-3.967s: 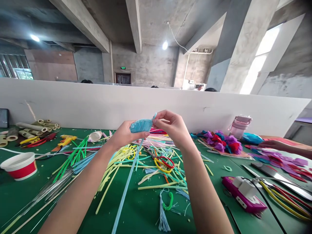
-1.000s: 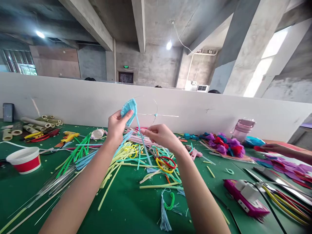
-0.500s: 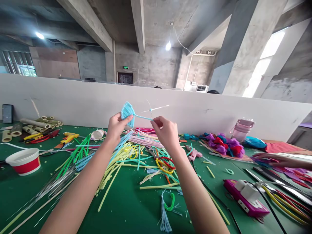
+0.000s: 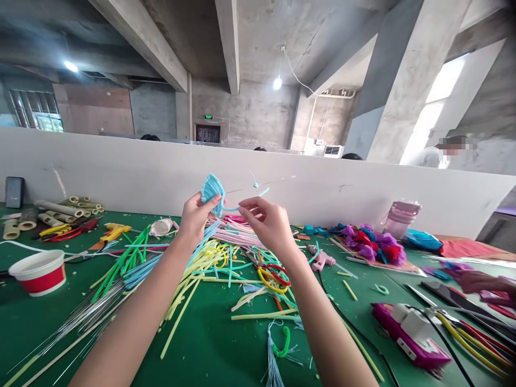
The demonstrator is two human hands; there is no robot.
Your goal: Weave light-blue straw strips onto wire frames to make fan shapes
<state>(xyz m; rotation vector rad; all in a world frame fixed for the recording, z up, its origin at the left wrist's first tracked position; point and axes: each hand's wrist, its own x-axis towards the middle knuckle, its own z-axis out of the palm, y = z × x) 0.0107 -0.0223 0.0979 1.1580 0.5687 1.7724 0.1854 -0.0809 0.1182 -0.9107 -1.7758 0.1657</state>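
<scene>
My left hand [image 4: 194, 219] is closed around a light-blue, fan-shaped piece made of chenille stems [image 4: 210, 188], held up above the table. A single light-blue strand [image 4: 231, 209] runs out from its lower right side. My right hand [image 4: 271, 221] pinches this strand between thumb and fingertips, close to the left hand. Above the right hand, thin wires and a short blue tip [image 4: 263, 191] stick out, with a small blue knot [image 4: 256, 185] on one wire. Where these wires join the strand is hidden behind my fingers.
Loose chenille stems [image 4: 193, 263], red-and-yellow-handled scissors [image 4: 274, 277] and a blue tassel [image 4: 273, 355] lie below my hands. A paper cup [image 4: 38, 274] and yellow glue gun [image 4: 115, 232] are left; a pink glue gun [image 4: 322, 258], power strip [image 4: 411, 338] and another person's hand [image 4: 479, 282] are right.
My right hand has moved left, nearer the left hand, and the once straight strand now sags between them. The other person's hand at the right has shifted further right.
</scene>
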